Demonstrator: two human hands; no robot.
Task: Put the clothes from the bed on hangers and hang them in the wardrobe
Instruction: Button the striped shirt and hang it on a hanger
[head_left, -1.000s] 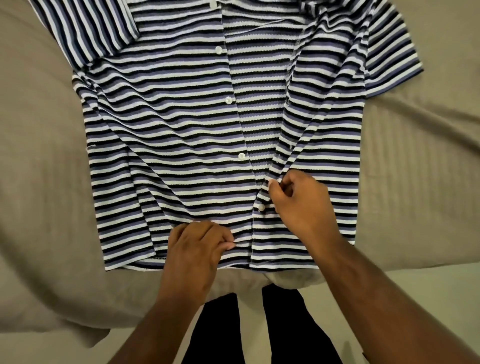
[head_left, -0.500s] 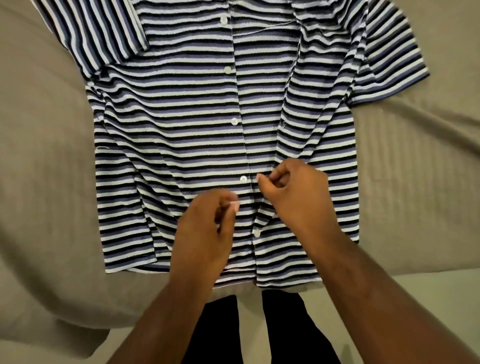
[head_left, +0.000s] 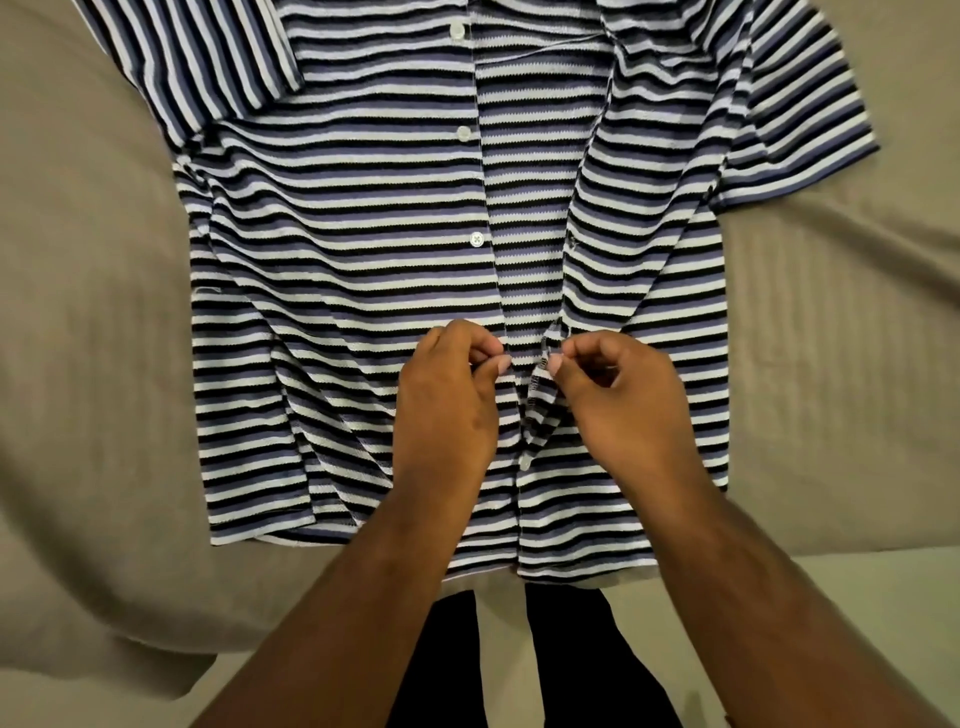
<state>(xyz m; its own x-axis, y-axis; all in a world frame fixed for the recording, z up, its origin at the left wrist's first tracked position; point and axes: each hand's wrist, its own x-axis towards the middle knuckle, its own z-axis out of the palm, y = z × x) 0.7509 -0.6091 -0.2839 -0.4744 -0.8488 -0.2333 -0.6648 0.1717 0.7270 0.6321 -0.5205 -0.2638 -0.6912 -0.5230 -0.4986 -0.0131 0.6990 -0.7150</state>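
Taupe ribbed bedsheet (head_left: 93, 312) logged at 9 o'clock. On it, flat and front up, lies the navy, black and white striped knit short-sleeved shirt (head_left: 337, 270). Hands? — Obs. 1

Entry: left hand (head_left: 447, 410) at 6 o'clock on the shirt front, thumb and forefinger pinching the button-side edge. White round buttons (head_left: 476, 239) run up toward 12 o'clock, unfastened; the lowest looks done up. Just beside is the right hand (head_left: 623, 410), pinching the buttonhole edge, its other fingers curled. — Obs. 2

Risks? — Obs. 1

Judgement only. Fastening or undoing: cannot tell. The open knit may stretch or snag at the hole if tugged. A button sent to the wrong hole would skew the front on a hanger. The hem lies at the bed's near edge, above black trouser legs (head_left: 571, 649) at 6 o'clock, so a pull toward the body could drag the shirt off. No hanger or wardrobe in view. — Obs. 2
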